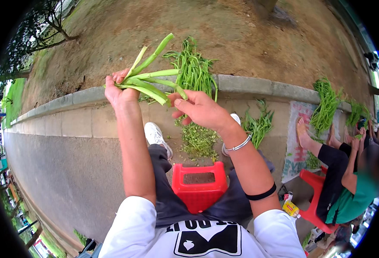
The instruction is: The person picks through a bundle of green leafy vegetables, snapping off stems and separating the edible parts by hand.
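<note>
Several thick green vegetable stems (154, 74) fan out to the right from my left hand (121, 89), which is closed around their lower ends. My right hand (197, 108) is at the tips of the lower stems, its thumb and fingers bent; whether it pinches one cannot be told. Behind the hands a heap of long leafy green stems (192, 69) lies over the stone kerb. Below my right hand, chopped green bits and leaves (199, 140) are scattered on the pavement between my white shoes. A smaller leafy bunch (259, 124) lies right of my right shoe.
A red plastic stool (199, 187) stands between my legs. The stone kerb (244, 84) borders bare soil. To the right, a person in a green top sits on a red stool (315, 200), feet by a printed plastic sack (297, 142) and another green bunch (326, 106). A yellow package (290, 208) lies nearby.
</note>
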`<state>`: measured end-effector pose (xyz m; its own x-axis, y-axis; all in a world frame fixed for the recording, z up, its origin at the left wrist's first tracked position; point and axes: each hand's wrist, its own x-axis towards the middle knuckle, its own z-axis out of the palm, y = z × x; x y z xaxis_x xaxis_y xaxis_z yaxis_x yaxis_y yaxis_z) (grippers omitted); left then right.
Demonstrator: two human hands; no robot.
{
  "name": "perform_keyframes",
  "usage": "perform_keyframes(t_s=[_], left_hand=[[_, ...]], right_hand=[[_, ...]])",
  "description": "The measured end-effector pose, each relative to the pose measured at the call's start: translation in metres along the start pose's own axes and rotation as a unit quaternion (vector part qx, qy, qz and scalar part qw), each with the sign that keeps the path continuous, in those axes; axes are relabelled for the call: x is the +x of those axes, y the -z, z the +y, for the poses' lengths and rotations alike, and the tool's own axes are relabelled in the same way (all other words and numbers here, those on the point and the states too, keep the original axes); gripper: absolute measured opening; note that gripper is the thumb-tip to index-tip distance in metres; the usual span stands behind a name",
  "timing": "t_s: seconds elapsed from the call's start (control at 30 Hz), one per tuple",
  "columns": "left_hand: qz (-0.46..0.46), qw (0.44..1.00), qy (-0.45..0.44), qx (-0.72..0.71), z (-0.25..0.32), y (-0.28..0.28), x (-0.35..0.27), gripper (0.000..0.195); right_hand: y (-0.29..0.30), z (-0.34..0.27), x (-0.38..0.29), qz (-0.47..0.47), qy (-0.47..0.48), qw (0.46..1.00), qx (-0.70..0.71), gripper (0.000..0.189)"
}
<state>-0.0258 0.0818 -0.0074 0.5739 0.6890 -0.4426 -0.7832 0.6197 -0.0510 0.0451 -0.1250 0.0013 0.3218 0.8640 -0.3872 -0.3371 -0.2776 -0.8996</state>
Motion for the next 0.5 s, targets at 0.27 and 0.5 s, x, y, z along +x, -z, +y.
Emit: perform_keyframes(t_s=[0.27, 0.5], left_hand=[[0.002, 1.000, -0.003, -0.017, 0.000, -0.006, -0.006, 0.031], [-0.007, 0.999, 0.018, -0.034, 0.006, -0.007, -0.006, 0.030]], right_hand=[[-0.004, -0.003, -0.013, -0.034, 0.012, 0.980, 0.195, 0.020], [-0.007, -0.003, -0.010, -0.037, 0.030, 0.978, 0.203, 0.019]])
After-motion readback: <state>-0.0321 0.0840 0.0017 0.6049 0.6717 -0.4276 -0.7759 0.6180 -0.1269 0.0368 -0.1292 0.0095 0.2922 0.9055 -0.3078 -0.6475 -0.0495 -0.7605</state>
